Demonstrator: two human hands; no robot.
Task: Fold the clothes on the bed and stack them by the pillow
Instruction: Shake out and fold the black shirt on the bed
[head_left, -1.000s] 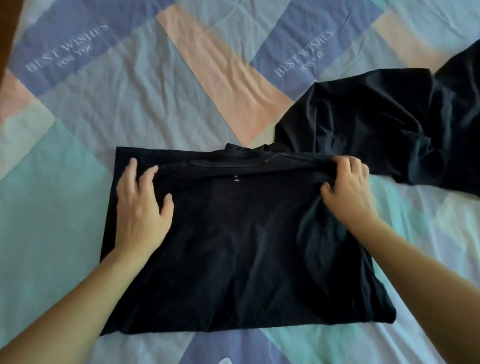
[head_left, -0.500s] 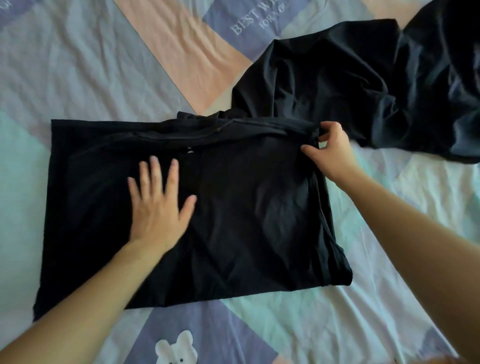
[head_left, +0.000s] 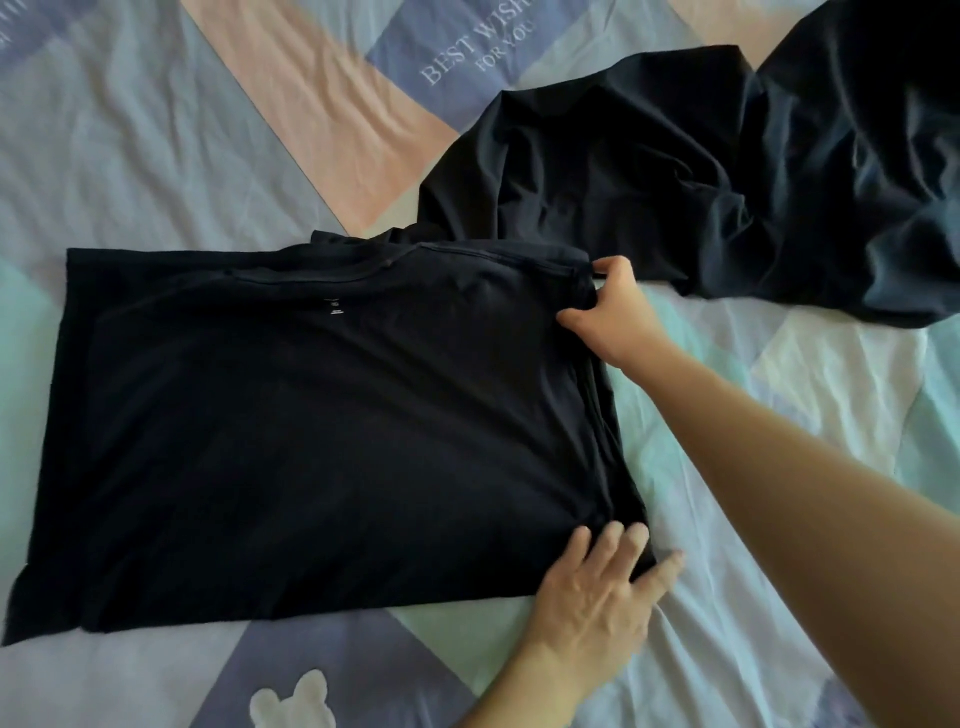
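Black cotton shirt (head_left: 322, 441), folded to a flat rectangle, lies on the pastel patchwork bedsheet (head_left: 156, 156), collar seam along its far edge, small white label below the seam. Right hand (head_left: 615, 317) pinches the far right corner between thumb and fingers. Left hand (head_left: 597, 603) lies flat, fingers spread, on the near right corner. Half a second ago the left hand pressed mid-shirt. Crumpled black garment (head_left: 727, 182) far right, touching the shirt's far edge.

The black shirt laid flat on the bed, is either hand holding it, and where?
The right hand pinches the black shirt at its far right corner, by the collar edge. The left hand rests on the near right corner, fingers straight, not gripping.
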